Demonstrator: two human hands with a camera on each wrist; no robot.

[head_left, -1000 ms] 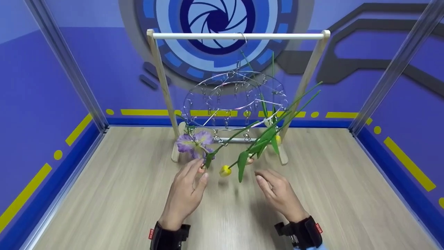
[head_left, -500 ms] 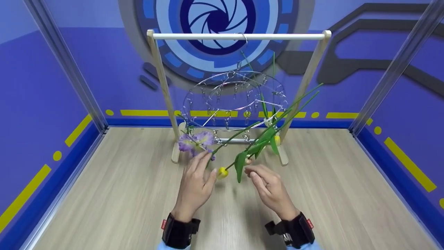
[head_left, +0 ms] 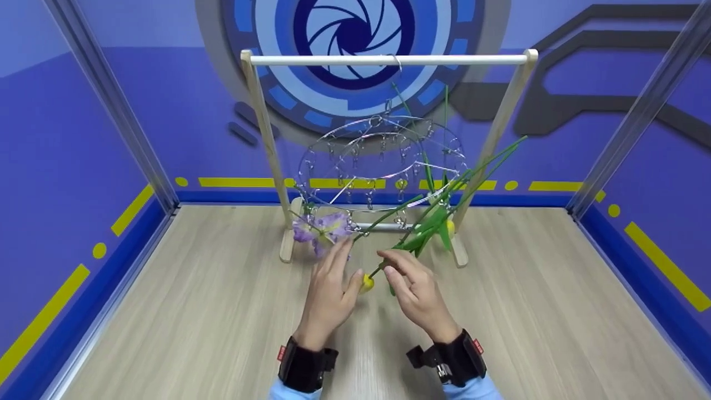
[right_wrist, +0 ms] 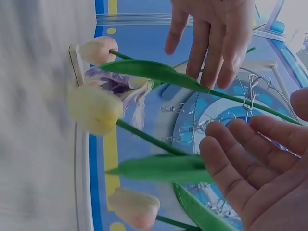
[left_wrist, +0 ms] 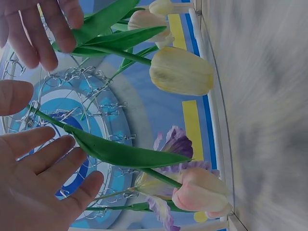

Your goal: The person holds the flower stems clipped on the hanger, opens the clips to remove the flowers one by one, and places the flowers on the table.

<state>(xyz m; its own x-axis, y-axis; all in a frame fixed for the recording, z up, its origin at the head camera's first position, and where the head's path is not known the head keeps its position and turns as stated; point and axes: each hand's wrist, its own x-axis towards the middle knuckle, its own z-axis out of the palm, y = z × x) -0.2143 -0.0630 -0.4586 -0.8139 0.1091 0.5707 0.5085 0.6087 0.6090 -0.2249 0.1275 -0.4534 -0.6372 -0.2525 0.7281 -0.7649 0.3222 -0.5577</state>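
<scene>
My left hand [head_left: 331, 297] has its fingers extended beside a pink tulip [left_wrist: 199, 192]. Its fingertips are close to that tulip's leaf [left_wrist: 130, 153]; I cannot tell whether they touch. My right hand [head_left: 416, 294] has loosely bent fingers and a bare palm in the right wrist view, near the yellow tulip's stem [right_wrist: 149, 138]. Between the hands is the yellow tulip head [head_left: 367, 284], pointing down. The tulips hang from a round metal clip hanger [head_left: 366, 179], along with a purple iris-like flower [head_left: 322, 229]. In the head view the left hand hides the pink tulip.
The hanger hooks over the white bar [head_left: 444, 60] of a wooden rack [head_left: 266, 139] on a wood-grain table [head_left: 211, 311]. More tulips hang at the right, with another pink bloom [right_wrist: 134, 208]. Blue printed walls [head_left: 111, 122] enclose the back and sides.
Both hands have moved inward, closer together around the yellow tulip, and slightly forward. The left has shifted right, the right has shifted left. The head view has turned slightly.
</scene>
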